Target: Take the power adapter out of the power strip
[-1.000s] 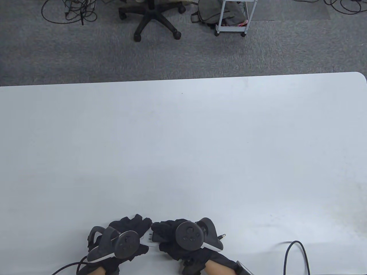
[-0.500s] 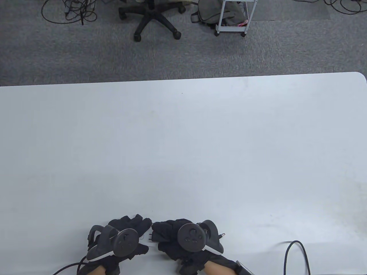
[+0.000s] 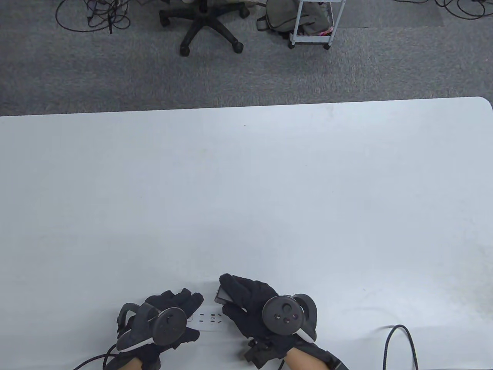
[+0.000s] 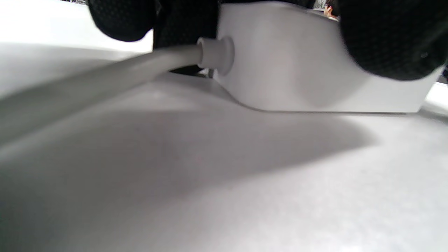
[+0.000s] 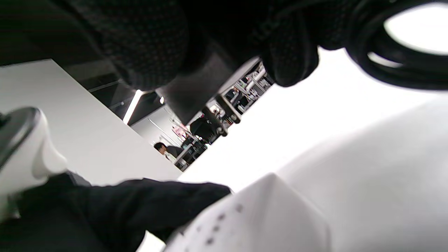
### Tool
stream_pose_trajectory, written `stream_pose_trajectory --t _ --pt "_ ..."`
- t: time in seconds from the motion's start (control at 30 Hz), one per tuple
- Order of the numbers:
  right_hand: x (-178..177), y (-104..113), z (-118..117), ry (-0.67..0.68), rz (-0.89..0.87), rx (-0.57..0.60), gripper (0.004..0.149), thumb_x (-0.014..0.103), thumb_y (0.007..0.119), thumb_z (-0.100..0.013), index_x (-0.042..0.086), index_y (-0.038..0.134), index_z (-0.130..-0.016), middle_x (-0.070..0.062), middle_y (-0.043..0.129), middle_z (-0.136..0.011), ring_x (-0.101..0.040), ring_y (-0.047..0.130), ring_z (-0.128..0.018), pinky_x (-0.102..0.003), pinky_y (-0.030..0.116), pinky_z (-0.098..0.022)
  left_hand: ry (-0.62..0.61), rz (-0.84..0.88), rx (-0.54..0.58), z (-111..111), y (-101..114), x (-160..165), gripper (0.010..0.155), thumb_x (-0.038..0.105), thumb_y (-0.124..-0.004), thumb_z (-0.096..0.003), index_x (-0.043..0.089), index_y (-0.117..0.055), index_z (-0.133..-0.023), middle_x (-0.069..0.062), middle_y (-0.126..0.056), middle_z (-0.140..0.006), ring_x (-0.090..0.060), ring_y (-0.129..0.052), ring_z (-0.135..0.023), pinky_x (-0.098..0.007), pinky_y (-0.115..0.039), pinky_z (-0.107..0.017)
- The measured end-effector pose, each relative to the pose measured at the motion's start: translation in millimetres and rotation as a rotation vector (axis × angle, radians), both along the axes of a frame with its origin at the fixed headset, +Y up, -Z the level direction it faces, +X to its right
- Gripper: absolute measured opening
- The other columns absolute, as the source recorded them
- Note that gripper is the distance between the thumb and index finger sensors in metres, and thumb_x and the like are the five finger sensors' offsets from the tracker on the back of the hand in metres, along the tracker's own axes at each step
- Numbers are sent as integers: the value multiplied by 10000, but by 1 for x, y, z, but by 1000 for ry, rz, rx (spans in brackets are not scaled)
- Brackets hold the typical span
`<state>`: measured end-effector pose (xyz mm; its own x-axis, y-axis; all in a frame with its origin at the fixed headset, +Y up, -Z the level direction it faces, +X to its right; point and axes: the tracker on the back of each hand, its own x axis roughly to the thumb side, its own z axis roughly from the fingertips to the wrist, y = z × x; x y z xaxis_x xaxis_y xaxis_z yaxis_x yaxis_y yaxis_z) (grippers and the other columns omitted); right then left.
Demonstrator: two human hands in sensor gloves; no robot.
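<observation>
Left hand [image 3: 169, 322] low and palm down, fingers [image 4: 392, 38] curled and pressing onto the power strip [image 3: 210, 319], tracker up. Right hand [image 3: 256, 308] just beside it, raised and angled forward-left, fingers [image 5: 147, 42] wrapped around the power adapter [image 3: 222, 295], its prongs clear of the strip. Both wrists entering from the near edge.

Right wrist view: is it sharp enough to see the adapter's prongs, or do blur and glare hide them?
Right wrist view: adapter dark and backlit, prongs just readable, background blown out white, strip soft. Left wrist view: near cable blurred. Table view: sharp, evenly lit.
</observation>
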<state>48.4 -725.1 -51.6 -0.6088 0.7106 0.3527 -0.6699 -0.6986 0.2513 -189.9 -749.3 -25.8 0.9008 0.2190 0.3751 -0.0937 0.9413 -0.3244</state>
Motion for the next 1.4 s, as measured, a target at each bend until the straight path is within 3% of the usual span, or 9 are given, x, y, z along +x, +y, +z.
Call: stream_pose_trajectory --t 0.37,0.73,0.83,1.07,1.13,1.2,1.3,1.4 --pt "-11 -21 -7 30 237 -206 563 338 709 -449 315 564 -992 -188 625 -1004 -372 840 -627 -530 691 -530 -10 4 -10 0 0 0 823 611 -848 -287 284 -666 -1020 -19 -758 -1043 -310 -849 -709 -521 -643 -631" --pt "-9 -24 -10 -206 385 -161 642 416 748 -438 265 513 -1016 -242 608 -1006 -257 919 -508 -475 752 -441 -23 3 -13 0 0 1 824 605 -851 -294 275 -664 -1025 -29 -756 -1046 -316 -848 -710 -519 -653 -624" --pt "-12 -25 -9 -236 470 -113 603 409 723 -443 289 538 -1004 -205 609 -1015 -217 918 -489 -468 754 -438 -25 4 -13 0 0 2 825 605 -850 -294 272 -664 -1026 -31 -756 -1046 -318 -848 -708 -519 -653 -624" --pt "-10 -23 -6 -204 469 -65 607 416 735 -437 303 536 -999 -182 615 -1018 -228 920 -507 -477 748 -459 -26 -25 -3 2 1 5 828 611 -840 -301 273 -652 -1033 -34 -749 -1055 -314 -852 -711 -509 -670 -614" --pt "-9 -17 -4 -196 459 -13 677 442 783 -403 315 505 -1007 -167 604 -1031 -283 910 -573 -496 733 -495 -29 -36 4 2 0 5 829 617 -830 -307 270 -644 -1036 -35 -745 -1057 -311 -852 -711 -508 -670 -615" --pt "-6 -10 -2 -192 450 37 817 497 810 -360 394 338 -1018 -125 501 -1092 -310 844 -718 -523 677 -582 -33 -42 9 3 0 5 831 624 -819 -316 267 -631 -1043 -38 -734 -1063 -307 -847 -715 -510 -666 -623" --pt "-1 -1 3 -176 454 71 919 559 825 -326 495 178 -976 -45 306 -1158 -327 572 -1000 -586 468 -726 -31 -52 10 4 0 3 834 634 -806 -327 268 -614 -1052 -39 -719 -1072 -300 -842 -719 -512 -663 -630" --pt "12 4 7 -190 485 89 955 603 816 -308 536 96 -932 8 159 -1167 -310 340 -1099 -614 307 -769 -29 -57 11 4 0 2 837 638 -800 -333 269 -603 -1058 -44 -710 -1079 -296 -841 -721 -514 -662 -632"
